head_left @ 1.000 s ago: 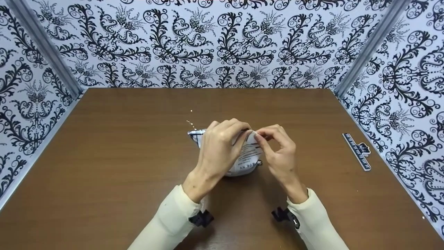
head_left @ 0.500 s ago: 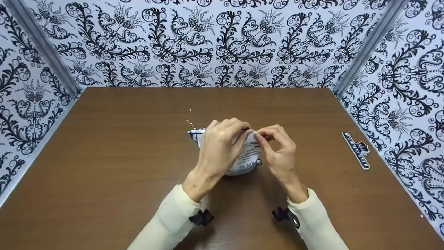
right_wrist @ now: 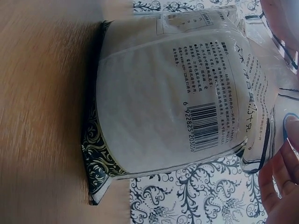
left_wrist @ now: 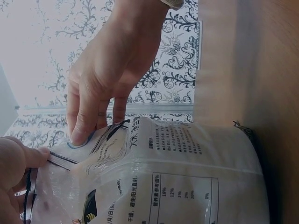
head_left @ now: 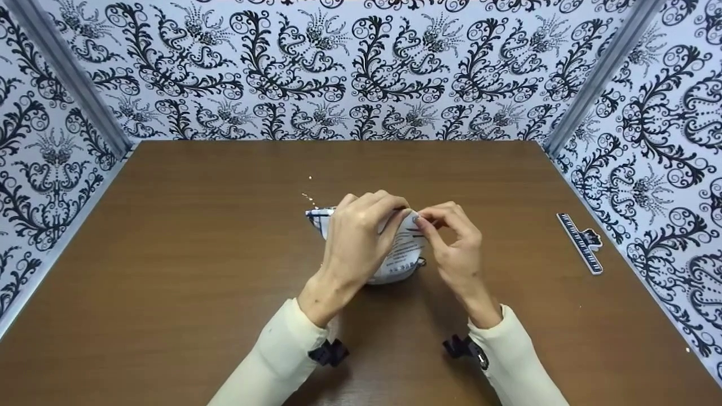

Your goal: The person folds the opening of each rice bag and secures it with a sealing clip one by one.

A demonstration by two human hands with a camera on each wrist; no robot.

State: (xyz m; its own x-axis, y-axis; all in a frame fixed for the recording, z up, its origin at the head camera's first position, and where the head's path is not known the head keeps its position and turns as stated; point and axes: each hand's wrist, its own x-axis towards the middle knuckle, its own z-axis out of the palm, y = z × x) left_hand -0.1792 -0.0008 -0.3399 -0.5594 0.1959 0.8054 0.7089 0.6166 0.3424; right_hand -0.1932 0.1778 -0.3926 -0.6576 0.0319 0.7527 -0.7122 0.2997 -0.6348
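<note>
I see my left hand [head_left: 361, 237] curled over the rice bag [head_left: 403, 256] top, right hand [head_left: 454, 242] pinching its edge, both grips holding it.

A staged recording booth rather than a lived-in room: a plain brown worktop [head_left: 197, 254] is boxed in on three sides by upright panels [head_left: 361, 67] papered in black-and-white scrollwork, joined at the far corners of the worktop by grey metal posts [head_left: 601, 73]. Small black camera mounts [head_left: 328, 353] sit at the person's wrists, above the worktop's near edge.
</note>
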